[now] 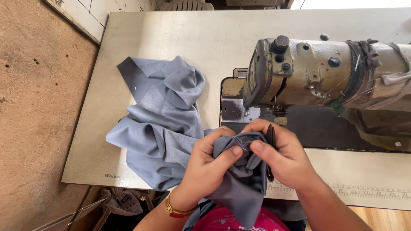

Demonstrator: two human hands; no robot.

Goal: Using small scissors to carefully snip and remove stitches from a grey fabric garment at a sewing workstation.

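grey-blue cloth [160,128]: one piece, heaped in loose folds on the left half of the table [205,38], trailing from the far left toward the near edge and over it into the lap. long axis running roughly from far-left to near-middle. nearest end bunched up between both hands, just in front of the machine bed.

left hand [209,160]: closed on the bunched end of the cloth, thumb pressed on top of the fold, fingers wrapped beneath. gold wristband [175,210] at the wrist.

right hand [278,154]: pinching the same fold from the right side, thumb tip close to the left thumb. also gripping a slim dark tool [270,139], held upright along the fingers; kind not clear.

both hands equally near the fold, meeting over the near edge of the table; bulk of the cloth lying to the left of them and farther away.

sewing machine [317,72]: old, worn, cream-coloured, on the right half of the table, head end toward the middle, just beyond the hands. needle area partly hidden.

printed ruler strip [364,192]: along the near right edge of the table.

bare earthen floor [38,107]: left of the table.
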